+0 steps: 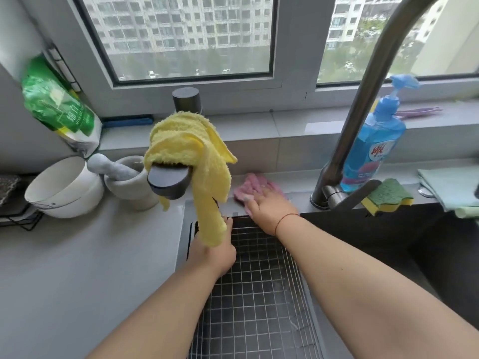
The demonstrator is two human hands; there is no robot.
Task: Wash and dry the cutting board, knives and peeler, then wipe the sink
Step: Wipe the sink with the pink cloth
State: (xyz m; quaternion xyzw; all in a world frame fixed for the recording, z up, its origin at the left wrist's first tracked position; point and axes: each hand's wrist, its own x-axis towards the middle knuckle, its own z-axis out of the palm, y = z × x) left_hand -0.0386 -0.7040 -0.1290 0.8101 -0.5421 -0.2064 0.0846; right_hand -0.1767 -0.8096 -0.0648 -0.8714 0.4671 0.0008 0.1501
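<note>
My right hand (269, 211) lies with spread fingers flat on a pink cloth (252, 187), on the grey ledge behind the sink (388, 239). My left hand (220, 252) is at the sink's back left corner, over a wire grid rack (259, 294). Its fingers are hidden behind a yellow cloth (186, 151) that hangs from a dark fixture (168, 182), so its grip cannot be made out. No cutting board, knife or peeler is in view.
The tall faucet (363, 107) arches over the sink on the right. Beside it stand a blue soap bottle (373, 149) and a green-yellow sponge (386, 196). A white bowl (64, 187), a mortar with pestle (127, 177) and a green bag (54, 104) sit on the left.
</note>
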